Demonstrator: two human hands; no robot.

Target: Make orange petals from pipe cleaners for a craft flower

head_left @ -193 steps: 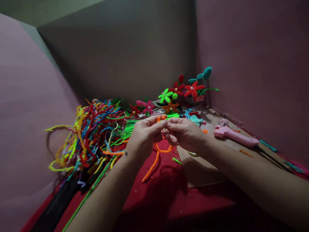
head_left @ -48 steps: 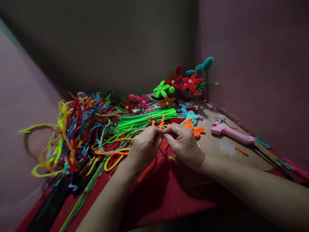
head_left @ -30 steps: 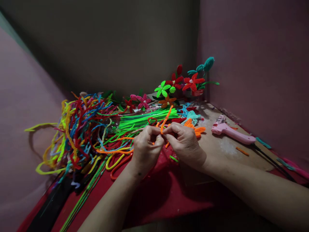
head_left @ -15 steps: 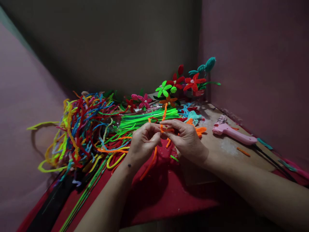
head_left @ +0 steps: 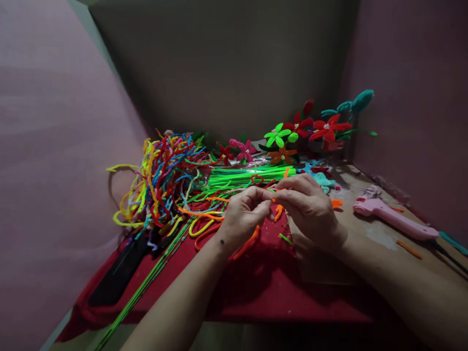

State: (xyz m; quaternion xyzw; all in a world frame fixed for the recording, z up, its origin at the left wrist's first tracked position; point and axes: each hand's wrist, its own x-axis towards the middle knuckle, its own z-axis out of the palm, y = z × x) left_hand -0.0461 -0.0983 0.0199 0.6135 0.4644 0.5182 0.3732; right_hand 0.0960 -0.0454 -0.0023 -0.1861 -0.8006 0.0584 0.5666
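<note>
My left hand (head_left: 243,214) and my right hand (head_left: 309,202) meet fingertip to fingertip above the table's front half, both closed in a pinch. Between them they grip an orange pipe cleaner (head_left: 247,244), mostly covered by the fingers. One fuzzy end slants down below my left hand, while other orange bits show above and under the fingertips. How the strand is bent at the pinch is hidden. Behind the hands lies a bundle of green pipe cleaners (head_left: 252,176).
A tangled heap of mixed pipe cleaners (head_left: 164,180) is at left, near long thin green stems (head_left: 146,285). At right, a pink glue gun (head_left: 398,219) rests on a board (head_left: 347,239). Finished pipe-cleaner flowers (head_left: 331,127) stand at the back. Red cloth (head_left: 270,292) covers the table.
The view has swung left, so everything sits further right. My fingertips have drawn closer together over the orange pipe cleaner, hiding more of it.
</note>
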